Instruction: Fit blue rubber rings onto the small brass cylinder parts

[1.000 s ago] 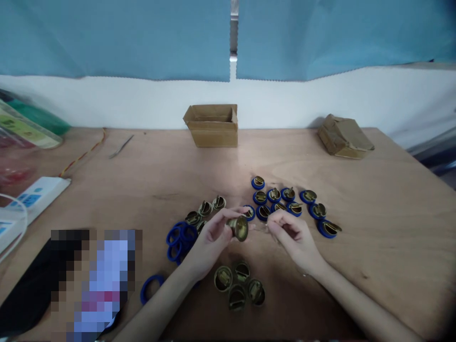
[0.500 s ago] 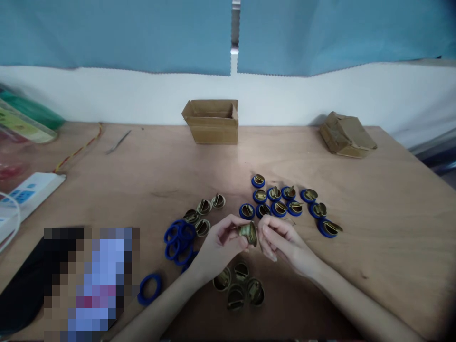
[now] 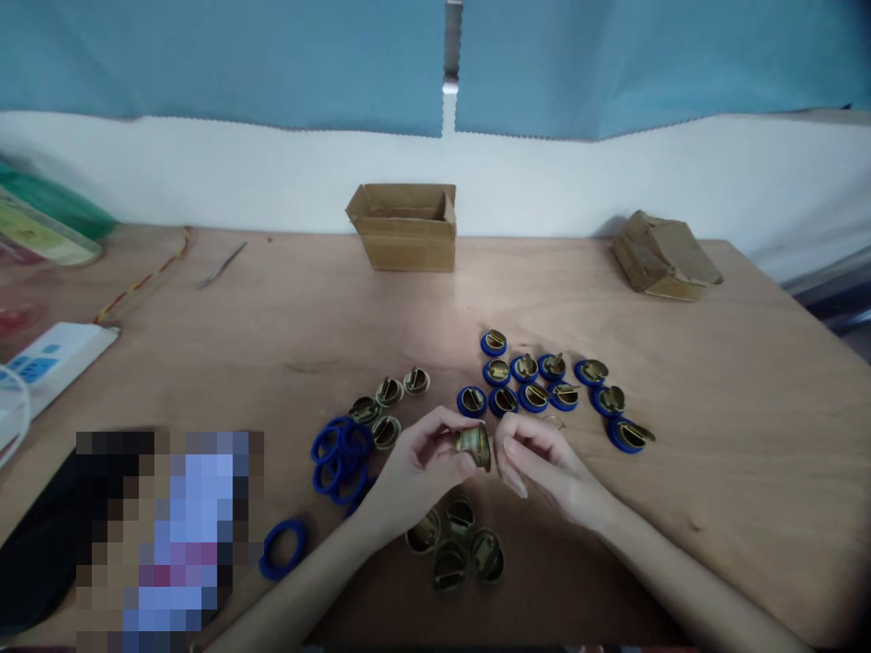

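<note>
A brass-coloured round metal fitting (image 3: 471,443) with a grooved, greenish side is pinched between the thumb and fingers of my left hand (image 3: 435,458). Just right of it, my right hand (image 3: 537,458) has its fingertips pressed together; what they hold, if anything, I cannot make out. Several loose brass fittings (image 3: 449,564) lie below my hands. More, with pale rims, sit left of my fingers (image 3: 386,433). Loose blue rings (image 3: 330,476) are heaped beside my left wrist. Beyond my hands stand several brass fittings with blue rings around them (image 3: 534,396).
An open cardboard box (image 3: 412,245) stands at the back, and a crumpled cardboard box (image 3: 663,258) at the back right. Tweezers (image 3: 223,266), a white power strip (image 3: 64,358), a black object (image 3: 61,535) and a pixelated patch (image 3: 183,535) lie left. A single blue ring (image 3: 282,549) lies nearby.
The view has shifted slightly. My hands keep nearly the same pose, with the brass fitting still in my left fingers, turned a little.
</note>
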Tool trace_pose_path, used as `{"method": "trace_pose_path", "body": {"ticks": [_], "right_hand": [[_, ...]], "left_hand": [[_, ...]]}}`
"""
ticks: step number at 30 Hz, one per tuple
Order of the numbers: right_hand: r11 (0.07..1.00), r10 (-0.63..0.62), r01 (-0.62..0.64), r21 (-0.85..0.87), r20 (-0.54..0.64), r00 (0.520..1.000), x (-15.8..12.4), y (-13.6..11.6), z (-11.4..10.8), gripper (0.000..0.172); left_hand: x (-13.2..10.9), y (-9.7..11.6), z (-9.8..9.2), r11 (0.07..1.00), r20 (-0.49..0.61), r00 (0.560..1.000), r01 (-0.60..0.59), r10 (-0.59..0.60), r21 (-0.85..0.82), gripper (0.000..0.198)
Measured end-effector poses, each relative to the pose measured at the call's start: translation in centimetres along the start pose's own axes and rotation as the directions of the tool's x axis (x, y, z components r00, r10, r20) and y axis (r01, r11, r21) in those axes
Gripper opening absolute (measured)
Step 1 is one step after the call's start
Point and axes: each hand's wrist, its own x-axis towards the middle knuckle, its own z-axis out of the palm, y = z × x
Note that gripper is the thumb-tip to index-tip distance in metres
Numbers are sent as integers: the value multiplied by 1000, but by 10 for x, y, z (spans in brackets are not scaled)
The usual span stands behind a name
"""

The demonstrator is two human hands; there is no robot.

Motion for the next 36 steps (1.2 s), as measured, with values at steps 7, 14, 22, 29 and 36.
{"method": "trace_pose_path", "body": {"ticks": [7,14,22,29,36], "right_hand": [[999,32,-32,-23,13,999,0,0,3,37],[953,-71,59,-297,-30,997,-2,-6,6,31],[849,-214,190,-493,9,977,-4,-8,10,21],[599,-391,350,-721,118,913,-5,-11,12,15],[162,-454,462,-872,350,820,-9,-5,12,23]], "left_hand": [[0,0,1,1000,2,1000,5,-5,-9,28],[0,2,4,998,8,1000,22,-22,-62,28],[-1,6,5,998,14,1000,12,-11,-61,28],[-1,10,7,997,35,997,-61,62,-44,20],[-4,5,1,999,110,993,-42,39,30,20]]}}
